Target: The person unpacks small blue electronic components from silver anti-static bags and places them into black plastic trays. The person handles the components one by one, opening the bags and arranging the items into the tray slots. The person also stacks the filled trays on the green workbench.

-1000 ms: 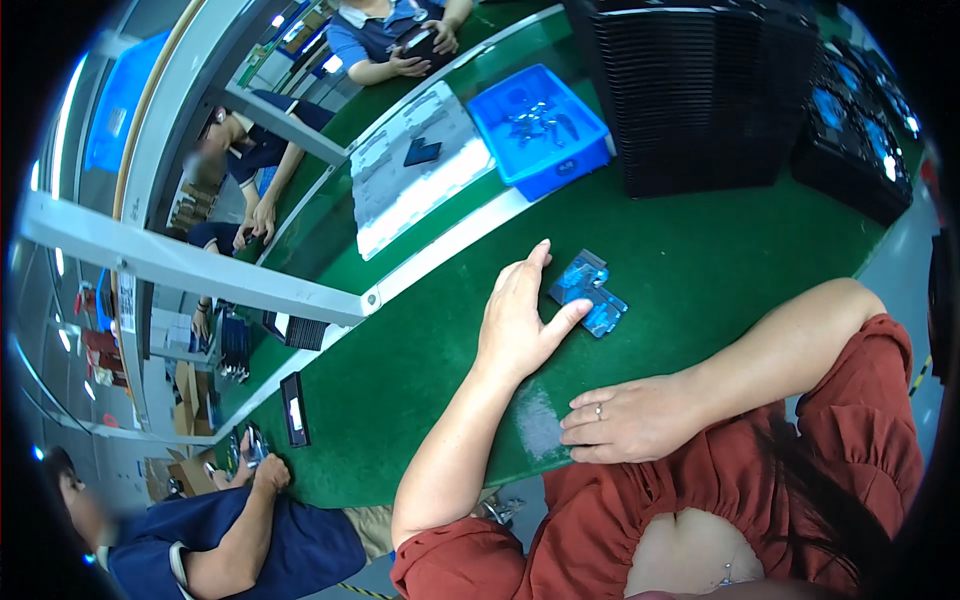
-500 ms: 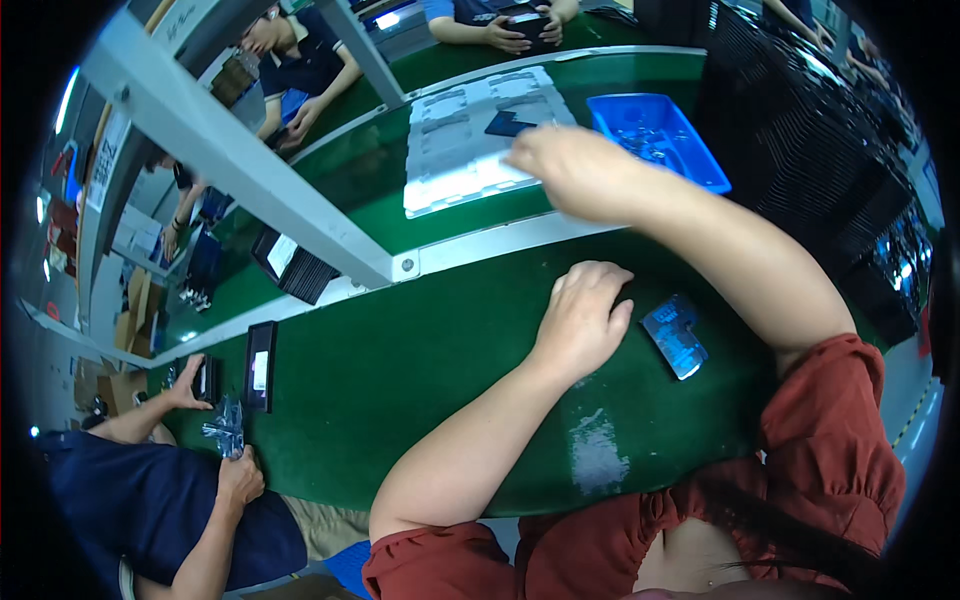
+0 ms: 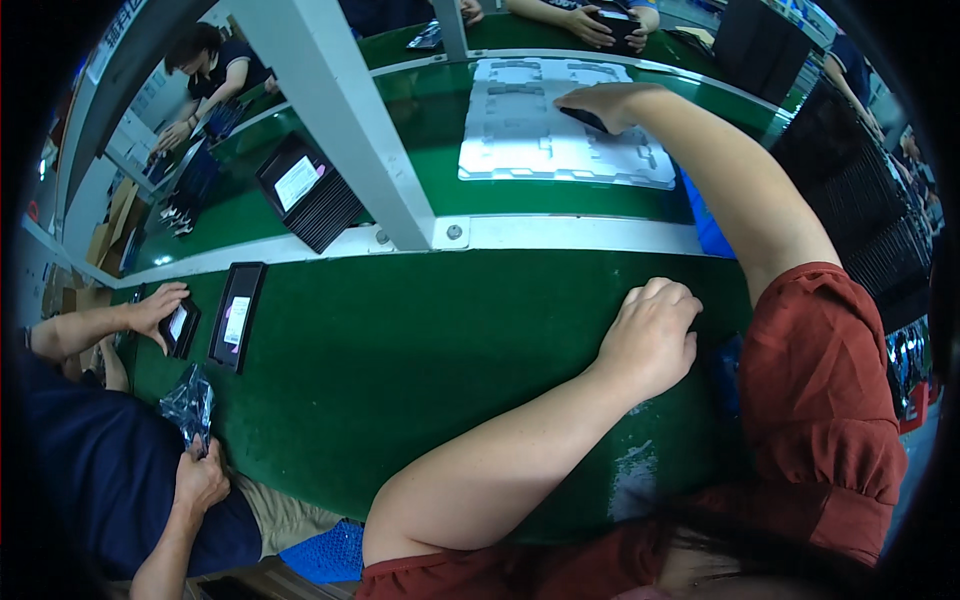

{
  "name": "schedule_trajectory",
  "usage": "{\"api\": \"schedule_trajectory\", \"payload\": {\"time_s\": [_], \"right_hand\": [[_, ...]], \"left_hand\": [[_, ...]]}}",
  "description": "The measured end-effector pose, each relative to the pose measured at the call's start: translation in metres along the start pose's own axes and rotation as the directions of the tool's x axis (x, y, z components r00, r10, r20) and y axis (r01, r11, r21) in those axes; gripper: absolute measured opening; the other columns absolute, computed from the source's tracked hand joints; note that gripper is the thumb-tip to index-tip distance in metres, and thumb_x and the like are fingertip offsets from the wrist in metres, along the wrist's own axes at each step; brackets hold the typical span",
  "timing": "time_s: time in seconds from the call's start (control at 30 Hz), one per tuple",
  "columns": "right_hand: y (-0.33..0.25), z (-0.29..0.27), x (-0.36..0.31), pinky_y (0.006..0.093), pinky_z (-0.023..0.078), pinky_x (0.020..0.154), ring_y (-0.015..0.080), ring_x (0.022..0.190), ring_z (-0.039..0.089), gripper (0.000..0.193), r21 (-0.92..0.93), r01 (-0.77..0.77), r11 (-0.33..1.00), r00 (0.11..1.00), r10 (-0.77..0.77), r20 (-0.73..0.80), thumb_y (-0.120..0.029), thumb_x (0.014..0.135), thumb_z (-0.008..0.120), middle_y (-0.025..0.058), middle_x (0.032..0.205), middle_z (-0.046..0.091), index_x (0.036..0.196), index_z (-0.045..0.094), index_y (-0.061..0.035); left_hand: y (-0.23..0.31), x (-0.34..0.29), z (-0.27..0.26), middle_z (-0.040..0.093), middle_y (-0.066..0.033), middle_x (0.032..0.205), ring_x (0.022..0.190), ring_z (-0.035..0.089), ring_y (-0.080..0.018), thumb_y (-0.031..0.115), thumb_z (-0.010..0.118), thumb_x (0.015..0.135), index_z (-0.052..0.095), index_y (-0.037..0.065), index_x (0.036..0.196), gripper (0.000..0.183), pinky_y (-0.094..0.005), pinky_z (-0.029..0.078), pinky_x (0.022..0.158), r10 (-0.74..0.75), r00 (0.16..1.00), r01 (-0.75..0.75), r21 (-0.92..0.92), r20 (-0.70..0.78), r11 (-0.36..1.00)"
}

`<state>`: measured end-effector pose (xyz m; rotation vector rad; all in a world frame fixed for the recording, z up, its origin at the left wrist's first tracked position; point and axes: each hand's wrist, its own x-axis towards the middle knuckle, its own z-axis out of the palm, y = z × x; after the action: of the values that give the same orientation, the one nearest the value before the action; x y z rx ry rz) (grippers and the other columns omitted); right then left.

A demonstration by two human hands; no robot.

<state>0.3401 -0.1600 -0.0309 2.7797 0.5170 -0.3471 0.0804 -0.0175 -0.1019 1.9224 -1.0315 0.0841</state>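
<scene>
My right hand (image 3: 618, 106) reaches across the rail to a white moulded tray (image 3: 510, 165). Its fingers are closed on a dark flat piece (image 3: 586, 119), partly hidden under the palm. My left hand (image 3: 652, 335) lies loosely curled on the green table (image 3: 400, 350), with nothing visible in it; the undersides of its fingers are hidden. Beside it, a flat blue-and-dark piece (image 3: 726, 372) lies in shadow, partly covered by my right sleeve.
A blue bin (image 3: 708, 222) shows behind my right forearm. Tall stacks of black trays (image 3: 835, 165) stand at right. A white post (image 3: 345, 130) rises from the rail. Stacked black boxes (image 3: 312, 195) lie beyond it. At left, a co-worker's hand (image 3: 203, 478) holds clear plastic film (image 3: 190, 400).
The view has shifted. My right hand has come onto the dark piece in the white tray. My left hand stays curled on the table, now closer to the blue-and-dark piece.
</scene>
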Motion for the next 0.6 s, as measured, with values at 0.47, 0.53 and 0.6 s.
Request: {"api": "schedule_trajectory", "payload": {"time_s": [0.47, 0.53, 0.6], "right_hand": [[-0.035, -0.025, -0.093, 0.0363, 0.044, 0.096, 0.0354, 0.109, 0.054, 0.085, 0.25, 0.034, 0.968, 0.883, 0.088, -0.461, -0.032, 0.058, 0.077, 0.0238, 0.12, 0.051, 0.129, 0.046, 0.0025], [-0.065, -0.033, -0.145, 0.037, 0.046, 0.091, 0.0349, 0.105, 0.054, 0.084, 0.208, 0.184, 0.961, 0.812, -0.029, -0.583, -0.029, 0.057, 0.077, 0.0225, 0.115, 0.052, 0.128, 0.046, 0.0038], [-0.086, -0.03, -0.206, 0.0379, 0.046, 0.088, 0.0361, 0.102, 0.055, 0.082, 0.123, 0.356, 0.926, 0.743, -0.201, -0.638, -0.023, 0.055, 0.077, 0.0211, 0.111, 0.052, 0.126, 0.046, 0.0043]], "left_hand": [[-0.01, 0.004, 0.001, 0.062, -0.013, 0.097, 0.102, 0.054, -0.0306, 0.01, 0.063, 0.074, 0.064, 0.002, 0.093, 0.021, -0.0409, 0.043, 0.092, 0.042, 0.999, -0.042, 0.003, -0.024, 0.999], [-0.013, 0.004, 0.002, 0.062, -0.0135, 0.095, 0.1, 0.055, -0.0313, 0.011, 0.063, 0.073, 0.064, 0.002, 0.092, 0.02, -0.0413, 0.045, 0.09, 0.068, 0.997, -0.066, 0.027, -0.048, 0.997], [-0.012, 0.003, -0.002, 0.062, -0.0145, 0.096, 0.1, 0.055, -0.0317, 0.011, 0.061, 0.074, 0.066, 0.004, 0.091, 0.019, -0.0417, 0.045, 0.09, -0.008, 1.0, 0.009, 0.036, -0.03, 0.999]]}}
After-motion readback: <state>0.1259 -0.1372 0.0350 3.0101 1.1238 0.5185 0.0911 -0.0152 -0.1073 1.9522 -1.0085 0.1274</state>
